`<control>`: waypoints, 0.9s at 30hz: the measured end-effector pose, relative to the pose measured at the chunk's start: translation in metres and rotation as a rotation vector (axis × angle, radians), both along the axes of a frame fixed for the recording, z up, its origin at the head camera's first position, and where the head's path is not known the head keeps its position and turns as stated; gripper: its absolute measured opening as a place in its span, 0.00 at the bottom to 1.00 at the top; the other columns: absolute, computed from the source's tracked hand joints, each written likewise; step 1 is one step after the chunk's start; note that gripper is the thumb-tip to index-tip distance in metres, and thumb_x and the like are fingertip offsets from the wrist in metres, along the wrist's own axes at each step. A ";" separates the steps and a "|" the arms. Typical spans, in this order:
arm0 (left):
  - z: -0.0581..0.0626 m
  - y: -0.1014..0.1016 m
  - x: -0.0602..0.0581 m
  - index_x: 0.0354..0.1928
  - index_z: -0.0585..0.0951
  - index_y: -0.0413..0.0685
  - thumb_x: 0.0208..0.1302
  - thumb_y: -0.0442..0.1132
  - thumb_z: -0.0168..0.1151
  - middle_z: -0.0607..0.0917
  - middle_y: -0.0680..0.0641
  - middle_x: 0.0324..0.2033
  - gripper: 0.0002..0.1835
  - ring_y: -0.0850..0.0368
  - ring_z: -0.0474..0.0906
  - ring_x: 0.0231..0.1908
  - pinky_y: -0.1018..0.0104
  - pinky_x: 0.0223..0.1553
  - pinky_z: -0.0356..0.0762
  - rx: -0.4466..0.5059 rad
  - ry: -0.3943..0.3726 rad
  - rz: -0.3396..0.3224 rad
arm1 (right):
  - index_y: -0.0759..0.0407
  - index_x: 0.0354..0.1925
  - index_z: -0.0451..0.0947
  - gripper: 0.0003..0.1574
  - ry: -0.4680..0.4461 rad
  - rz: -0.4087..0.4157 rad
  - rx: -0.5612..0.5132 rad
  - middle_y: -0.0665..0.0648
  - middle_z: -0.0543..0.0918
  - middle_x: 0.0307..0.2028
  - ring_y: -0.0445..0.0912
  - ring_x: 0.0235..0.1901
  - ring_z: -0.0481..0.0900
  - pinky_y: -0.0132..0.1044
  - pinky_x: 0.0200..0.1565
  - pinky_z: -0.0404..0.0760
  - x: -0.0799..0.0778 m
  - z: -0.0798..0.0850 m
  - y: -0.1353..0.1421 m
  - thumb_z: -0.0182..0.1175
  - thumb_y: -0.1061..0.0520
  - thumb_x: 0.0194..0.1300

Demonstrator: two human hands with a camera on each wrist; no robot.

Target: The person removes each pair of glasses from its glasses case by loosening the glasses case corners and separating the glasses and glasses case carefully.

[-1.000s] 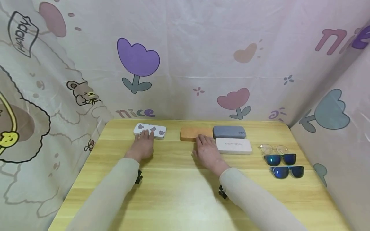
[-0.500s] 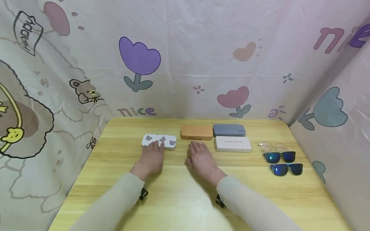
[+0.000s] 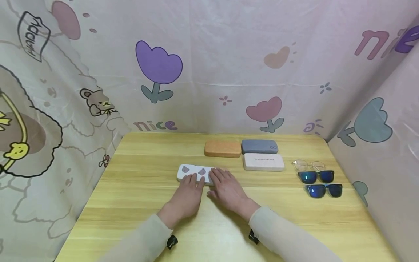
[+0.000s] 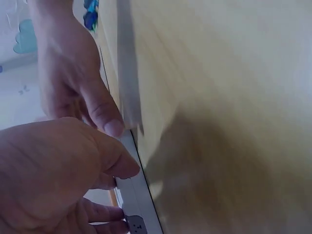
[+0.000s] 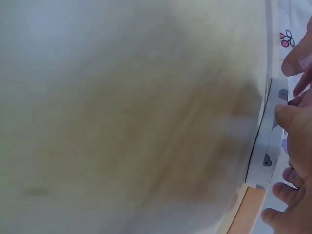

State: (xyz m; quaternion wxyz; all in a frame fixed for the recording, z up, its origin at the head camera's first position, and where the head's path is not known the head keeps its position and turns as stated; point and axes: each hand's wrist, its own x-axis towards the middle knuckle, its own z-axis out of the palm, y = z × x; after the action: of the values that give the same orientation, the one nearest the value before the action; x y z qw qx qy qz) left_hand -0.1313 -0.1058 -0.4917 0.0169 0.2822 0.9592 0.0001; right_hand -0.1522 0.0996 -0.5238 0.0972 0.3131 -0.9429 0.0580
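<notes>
A white glasses case with grey-brown bear heads lies at mid-table in the head view. My left hand holds it at its front, fingers on the lid and thumb at the near side. In the left wrist view this thumb lies along the front wall of the case. My right hand has its relaxed fingers over the right end of the case, hiding that end. Its thumb overlaps the front of the case in the right wrist view.
Behind stand an orange-brown glasses case, a blue-grey case and a white case with lettering. To the right lie thin-framed glasses and two pairs of sunglasses. A printed curtain borders the wooden table.
The left hand has drawn the bear-print case from the back left toward the middle and nearer. My right hand has left the orange-brown case and come to the bear-print case's right end.
</notes>
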 end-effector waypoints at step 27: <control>-0.028 -0.032 0.012 0.66 0.75 0.39 0.52 0.55 0.82 0.78 0.38 0.58 0.44 0.41 0.71 0.57 0.42 0.58 0.72 0.388 -0.077 0.153 | 0.60 0.65 0.80 0.26 0.196 0.142 -0.009 0.58 0.85 0.63 0.56 0.66 0.81 0.52 0.65 0.79 0.059 -0.012 0.060 0.59 0.61 0.70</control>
State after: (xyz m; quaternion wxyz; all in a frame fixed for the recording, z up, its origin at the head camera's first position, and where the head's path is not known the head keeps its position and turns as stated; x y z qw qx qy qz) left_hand -0.1192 -0.1381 -0.5197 -0.0013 0.2063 0.9585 0.1970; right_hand -0.0934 0.1600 -0.5358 0.1862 0.3830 -0.9040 0.0380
